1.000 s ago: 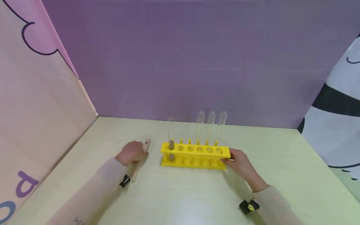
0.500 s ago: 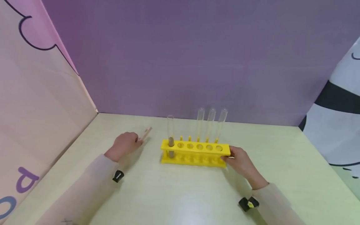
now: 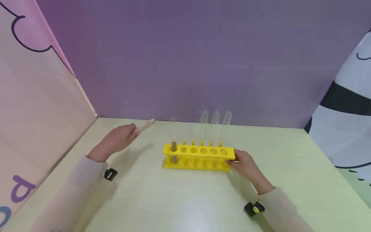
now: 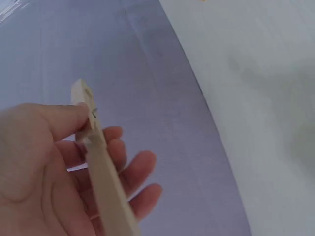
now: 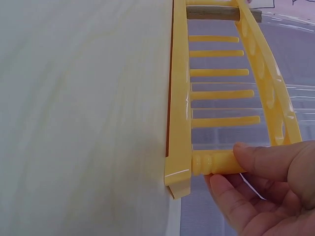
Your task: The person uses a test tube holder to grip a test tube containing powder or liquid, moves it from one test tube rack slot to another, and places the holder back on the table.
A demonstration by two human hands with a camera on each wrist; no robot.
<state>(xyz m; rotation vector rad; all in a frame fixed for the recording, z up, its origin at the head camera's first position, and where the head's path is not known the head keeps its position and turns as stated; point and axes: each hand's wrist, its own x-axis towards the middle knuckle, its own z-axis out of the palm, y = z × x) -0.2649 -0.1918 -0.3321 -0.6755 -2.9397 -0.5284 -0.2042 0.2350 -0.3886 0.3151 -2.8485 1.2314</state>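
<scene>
A pale wooden test tube clamp (image 3: 146, 125) is in my left hand (image 3: 117, 138), raised above the table left of the rack. In the left wrist view, thumb and fingers pinch the clamp (image 4: 109, 189) near its spring. My right hand (image 3: 246, 165) grips the right end of the yellow test tube rack (image 3: 200, 155); the right wrist view has thumb and fingers around its end post (image 5: 219, 162). An upright test tube (image 3: 173, 146) with grey matter in its lower part stands in the leftmost hole. Several holes to its right hold no tube.
Three clear test tubes (image 3: 214, 120) stand upside down on pegs along the rack's back. The pale table (image 3: 185, 199) meets a purple backdrop (image 3: 185, 64) behind. A printed panel (image 3: 43, 106) borders the left side.
My left hand has lifted the clamp off the table, moving up and to the left, and the clamp has tilted. The right hand stays on the rack, which keeps its place.
</scene>
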